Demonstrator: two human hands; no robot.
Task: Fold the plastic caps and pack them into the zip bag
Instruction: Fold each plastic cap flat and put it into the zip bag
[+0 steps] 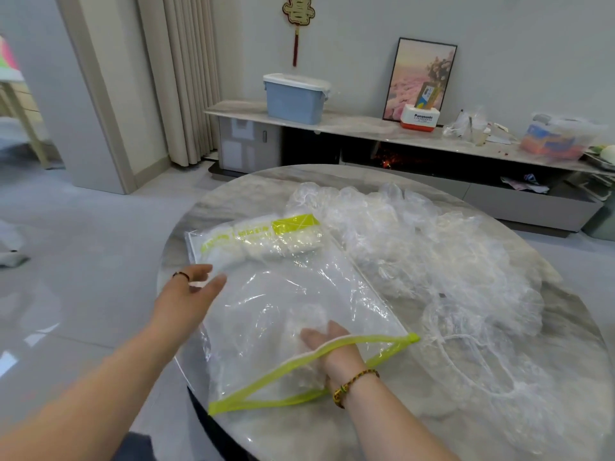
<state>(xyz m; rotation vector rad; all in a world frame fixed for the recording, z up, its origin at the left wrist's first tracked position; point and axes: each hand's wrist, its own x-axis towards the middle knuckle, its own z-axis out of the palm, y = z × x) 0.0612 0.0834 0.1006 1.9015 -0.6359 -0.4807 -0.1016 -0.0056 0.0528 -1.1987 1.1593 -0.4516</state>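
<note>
Right hand (327, 344) inside zip bag (299, 287), wrist through open green zipper mouth (266, 374) at near edge; fingers blurred behind film, grip on anything cannot tell. Left hand (193, 291) at bag's left edge, fingers straight and spread, holding nothing. Bag flat on round marble table (565, 294). Folded caps (276, 241) packed in row at bag's far end. Loose plastic caps (432, 261) heaped right of bag. Far: blue lidded box (294, 98), framed picture (421, 78) on sideboard (359, 126).
</note>
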